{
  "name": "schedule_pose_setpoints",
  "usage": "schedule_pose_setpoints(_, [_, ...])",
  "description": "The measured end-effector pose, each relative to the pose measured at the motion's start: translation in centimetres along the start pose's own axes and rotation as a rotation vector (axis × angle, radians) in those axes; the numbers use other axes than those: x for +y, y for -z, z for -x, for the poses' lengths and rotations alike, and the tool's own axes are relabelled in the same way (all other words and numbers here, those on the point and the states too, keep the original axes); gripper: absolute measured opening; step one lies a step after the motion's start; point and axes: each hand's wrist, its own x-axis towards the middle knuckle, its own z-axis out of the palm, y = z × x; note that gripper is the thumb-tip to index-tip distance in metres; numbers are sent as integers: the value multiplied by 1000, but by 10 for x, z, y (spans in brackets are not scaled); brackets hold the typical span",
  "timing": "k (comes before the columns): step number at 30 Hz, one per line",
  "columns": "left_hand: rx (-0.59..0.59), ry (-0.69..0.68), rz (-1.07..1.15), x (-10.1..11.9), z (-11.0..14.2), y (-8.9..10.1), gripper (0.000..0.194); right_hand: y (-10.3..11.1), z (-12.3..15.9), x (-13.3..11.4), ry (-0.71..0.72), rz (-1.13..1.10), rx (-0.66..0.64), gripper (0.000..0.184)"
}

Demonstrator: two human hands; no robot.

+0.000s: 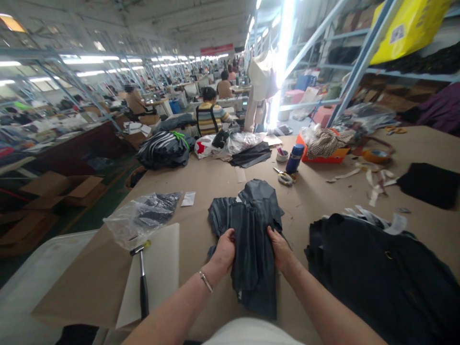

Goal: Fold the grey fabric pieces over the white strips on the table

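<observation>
A dark grey garment, loosely folded, lies on the brown-covered table in front of me. My left hand grips its left edge, the fingers tucked under the cloth. On the opposite edge my right hand holds the same garment, thumb on top and fingers mostly hidden. The far end of the cloth is bunched up, while the near end hangs flatter toward me. To the right rests a large stack of dark cloth pieces with white strips along its top.
On the left are a hammer, a white board and a clear plastic bag. Farther back stand scissors, a blue bottle, an orange box and a dark garment bundle. A person in stripes sits beyond.
</observation>
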Motion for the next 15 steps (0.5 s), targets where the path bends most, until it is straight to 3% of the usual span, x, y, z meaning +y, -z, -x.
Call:
schedule_pose_setpoints(4, [11,-316,-438,9,-1,-1,20,6,-14,5,62,91,-119,52])
schedule_pose_setpoints(7, [99,-631,-1088,34,4,1,20,3,-19,-8,230,316,73,69])
schedule_pose_setpoints(9, [195,-769,-1430,53,7,3,18,-6,-8,-24,451,412,204,69])
schedule_pose_setpoints(11, [234,-804,-1529,66,8,4,16,-20,17,-41,750,508,186,52])
schedule_pose_setpoints(13, [210,-741,-1469,70,7,5,16,-36,49,-50,1023,639,70,28])
schedule_pose_setpoints(15, [178,-650,-1342,69,6,5,13,-48,77,-48,1124,738,-101,14])
